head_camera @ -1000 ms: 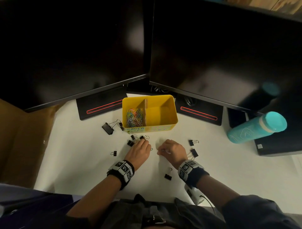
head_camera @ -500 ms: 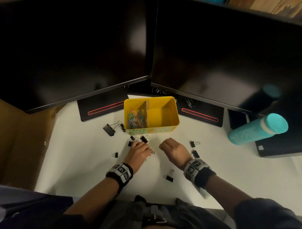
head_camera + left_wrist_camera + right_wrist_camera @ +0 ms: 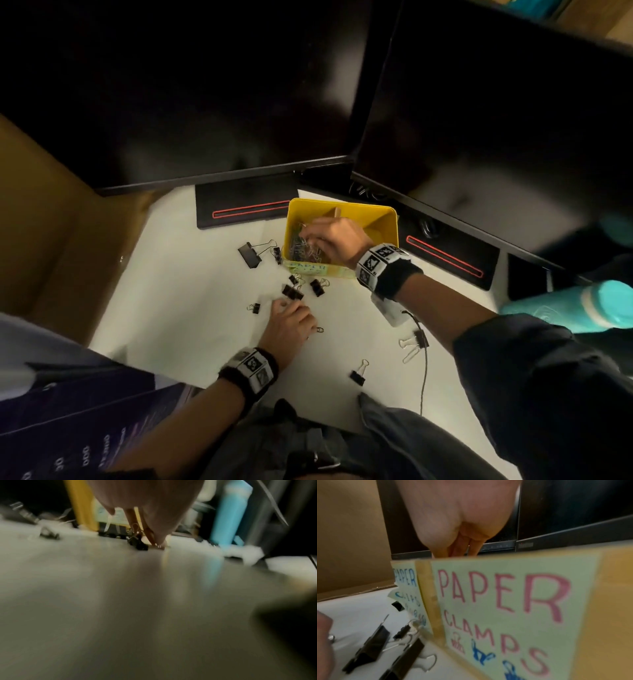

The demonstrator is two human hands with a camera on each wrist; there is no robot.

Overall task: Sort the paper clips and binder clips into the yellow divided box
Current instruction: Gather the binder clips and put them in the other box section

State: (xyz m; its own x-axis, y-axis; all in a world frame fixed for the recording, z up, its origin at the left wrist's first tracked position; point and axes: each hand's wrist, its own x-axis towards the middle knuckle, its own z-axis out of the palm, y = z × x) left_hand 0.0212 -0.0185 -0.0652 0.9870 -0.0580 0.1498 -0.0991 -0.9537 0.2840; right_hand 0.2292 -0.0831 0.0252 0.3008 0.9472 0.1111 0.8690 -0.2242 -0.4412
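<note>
The yellow divided box (image 3: 387, 219) sits beyond both hands; the right hand (image 3: 337, 240) reaches into its left compartment, over the paper clips (image 3: 303, 248), fingers curled, grip unclear. The left hand (image 3: 289, 323), flat and relaxed on the desk (image 3: 191, 308), is nearer: a binder clip (image 3: 292, 292) lies at its fingertips, long axis slanting rightward.

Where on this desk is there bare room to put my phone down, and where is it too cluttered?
Bare desk lies left of the left hand, between the large binder clip and the near edge. More lies right of the right forearm, below the monitor base. Crowded: the small binder clips before the yellow box.
</note>
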